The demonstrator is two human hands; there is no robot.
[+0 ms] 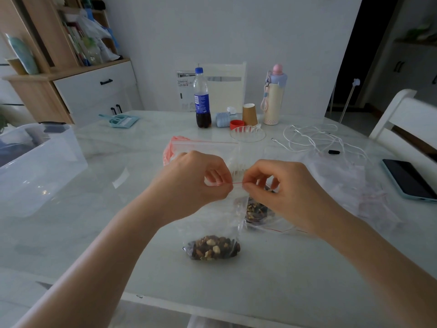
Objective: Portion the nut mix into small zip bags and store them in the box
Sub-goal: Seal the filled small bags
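Your left hand (189, 183) and right hand (281, 185) each pinch the red zip strip (237, 183) of the small zip bag (212, 247), grip tight, holding it upright above the bench (118, 233) near its front edge so the nut mix stays at the bottom.

Pale wall (260, 31); wooden shelf (47, 39) left; white chair (402, 114) right; dim light.

The soda bottle (202, 98) label's print is too blurred to read.
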